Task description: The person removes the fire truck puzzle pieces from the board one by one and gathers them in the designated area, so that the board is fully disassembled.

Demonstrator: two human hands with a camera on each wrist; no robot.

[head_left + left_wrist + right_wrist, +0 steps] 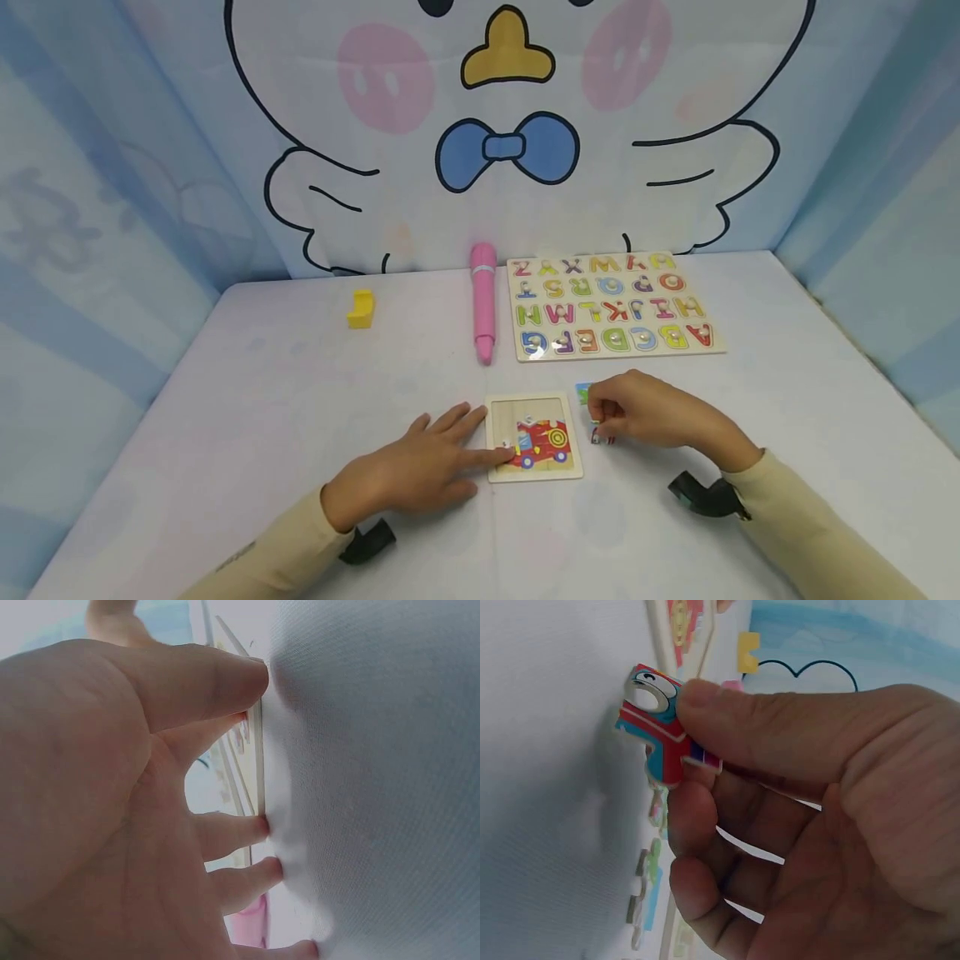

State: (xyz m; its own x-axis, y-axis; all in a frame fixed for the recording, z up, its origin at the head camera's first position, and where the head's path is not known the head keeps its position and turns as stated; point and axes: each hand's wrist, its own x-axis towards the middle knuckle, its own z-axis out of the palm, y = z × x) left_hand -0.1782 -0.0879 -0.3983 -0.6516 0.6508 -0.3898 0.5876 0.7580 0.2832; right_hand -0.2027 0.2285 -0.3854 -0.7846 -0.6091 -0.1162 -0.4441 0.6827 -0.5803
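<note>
A small wooden puzzle tray (536,478) lies in front of me, with a partly assembled red vehicle picture (547,442) inside. My left hand (416,471) rests at its left side, fingers spread and fairly straight. One fingertip touches the picture's left part, and another meets the tray's upper left edge. To the right of the tray, my right hand (652,408) pinches a red and blue puzzle piece (654,727) between thumb and fingers. In the right wrist view the piece is tilted, and the thumb covers part of it. A green and blue piece (582,393) lies beside the right hand, partly hidden.
Behind the tray lie a pink marker-shaped object (484,304) and a wooden alphabet board (622,350) with colourful letters. A yellow block (361,309) sits at the back left. A printed cloth (510,217) hangs along the table's far edge.
</note>
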